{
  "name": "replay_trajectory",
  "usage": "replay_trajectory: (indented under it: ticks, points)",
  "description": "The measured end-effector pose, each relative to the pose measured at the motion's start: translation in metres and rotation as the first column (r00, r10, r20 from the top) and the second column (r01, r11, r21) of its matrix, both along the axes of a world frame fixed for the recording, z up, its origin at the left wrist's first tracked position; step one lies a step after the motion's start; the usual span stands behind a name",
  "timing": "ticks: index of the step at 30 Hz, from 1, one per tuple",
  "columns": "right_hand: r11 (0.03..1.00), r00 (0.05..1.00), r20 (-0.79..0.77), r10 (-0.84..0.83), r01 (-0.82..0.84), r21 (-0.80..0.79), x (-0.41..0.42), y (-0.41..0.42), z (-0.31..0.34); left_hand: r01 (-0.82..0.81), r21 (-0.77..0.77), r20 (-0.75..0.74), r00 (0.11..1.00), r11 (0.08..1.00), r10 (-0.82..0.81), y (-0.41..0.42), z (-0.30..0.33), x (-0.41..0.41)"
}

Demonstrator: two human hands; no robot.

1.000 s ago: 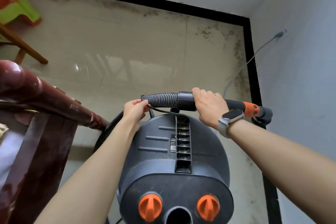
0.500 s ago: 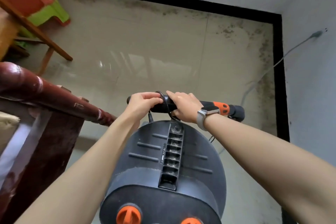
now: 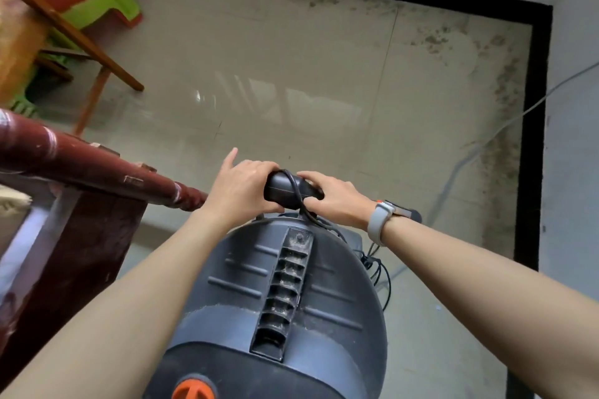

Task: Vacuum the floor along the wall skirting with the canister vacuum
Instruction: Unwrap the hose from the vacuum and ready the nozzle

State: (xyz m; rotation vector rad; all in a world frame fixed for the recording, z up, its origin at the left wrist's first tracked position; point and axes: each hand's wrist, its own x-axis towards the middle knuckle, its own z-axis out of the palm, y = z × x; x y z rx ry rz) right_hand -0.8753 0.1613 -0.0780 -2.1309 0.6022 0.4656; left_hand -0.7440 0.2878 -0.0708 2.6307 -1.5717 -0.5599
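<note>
Your left hand [image 3: 241,186] had slid along the wand [image 3: 285,188] to meet your right hand [image 3: 334,199], both now curled around it above the vacuum [image 3: 285,301] at 6 o'clock; dirty skirting [image 3: 536,126] waited at 2 o'clock, nozzle hidden, suction apparently not begun

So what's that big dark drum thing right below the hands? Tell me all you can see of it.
That is the vacuum: a round, dark grey plastic body seen from above, dusty, with a ribbed slot down its middle and an orange knob at the near edge. It stands on the tiled floor beside a red-brown wooden rail. Both hands, left and right, grip the black handle at its far side, with a black cord looped over it.
</note>
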Motion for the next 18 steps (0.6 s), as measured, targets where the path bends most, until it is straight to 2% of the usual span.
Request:
replay_trajectory:
  ticks: [3, 8, 10, 13, 14, 18]
  points:
    - [0.996, 0.998, 0.003, 0.055, -0.054, -0.074, 0.001, 0.000, -0.006, 0.040, -0.059, 0.021, 0.999, 0.997, -0.039, 0.000, -0.002, 0.000]
    - [0.973, 0.990, 0.072, 0.123, -0.106, -0.205, -0.002, 0.002, -0.008, -0.069, -0.132, -0.080, 0.995, 0.989, 0.059, 0.001, -0.004, -0.009]
    - [0.953, 0.976, 0.142, 0.162, -0.118, -0.278, -0.007, -0.001, -0.009, -0.046, -0.153, -0.073, 0.997, 0.987, 0.035, 0.001, -0.004, -0.012]
    - [0.971, 0.953, 0.288, 0.089, -0.019, -0.237, -0.016, -0.012, -0.014, 0.018, -0.155, -0.031, 0.999, 0.988, -0.023, 0.001, -0.005, -0.016]
    - [0.975, 0.960, 0.276, 0.044, 0.018, -0.220, -0.018, -0.014, -0.017, 0.029, -0.151, -0.020, 0.999, 0.988, -0.033, 0.001, -0.005, -0.019]
    - [0.969, 0.992, 0.058, -0.115, 0.124, -0.215, -0.020, -0.018, -0.031, 0.132, -0.124, 0.016, 0.991, 0.984, -0.131, 0.001, 0.001, -0.027]
